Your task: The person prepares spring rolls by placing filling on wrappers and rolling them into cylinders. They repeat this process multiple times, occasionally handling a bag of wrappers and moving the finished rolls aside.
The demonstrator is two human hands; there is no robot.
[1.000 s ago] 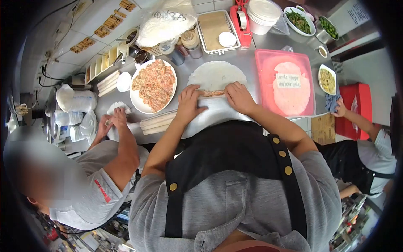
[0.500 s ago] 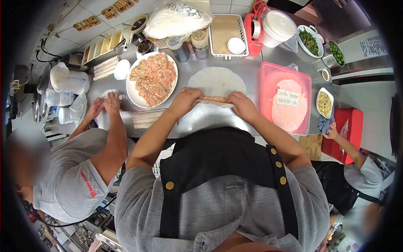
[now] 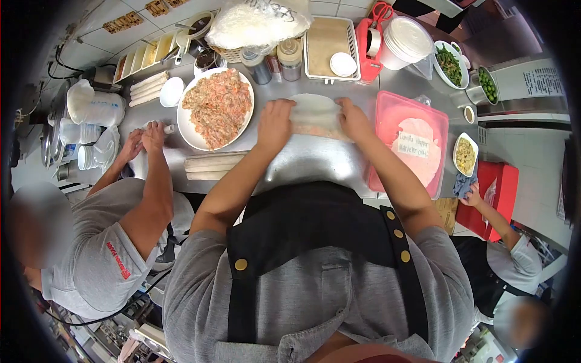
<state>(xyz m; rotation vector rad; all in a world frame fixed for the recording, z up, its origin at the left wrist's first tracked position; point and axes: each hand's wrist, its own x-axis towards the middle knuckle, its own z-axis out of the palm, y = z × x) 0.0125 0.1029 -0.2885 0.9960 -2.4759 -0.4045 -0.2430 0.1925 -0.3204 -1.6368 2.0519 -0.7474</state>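
Note:
A thin white wrapper (image 3: 318, 107) lies on the steel counter (image 3: 308, 160) in front of me, its near part folded over a pinkish filling. At its left side my left hand (image 3: 276, 124) has its fingers closed on the wrapper's edge. My right hand (image 3: 354, 120) closes on the opposite edge. To the left stands a white plate of minced filling (image 3: 216, 106). Rolled wrappers (image 3: 209, 164) lie near my left forearm. On the right, a pink tray (image 3: 408, 142) holds round wrappers under a handwritten label.
One co-worker's hands (image 3: 145, 142) handle a small roll at the left; another co-worker's hand (image 3: 472, 195) holds a blue cloth at the right. Behind are more rolls (image 3: 148, 89), bottles (image 3: 289, 59), a white basket (image 3: 330, 45) and a red tape dispenser (image 3: 368, 45).
The filling, earlier visible between my hands, is now covered by the wrapper. Both hands have moved forward and outward to the wrapper's sides. The view has shifted slightly.

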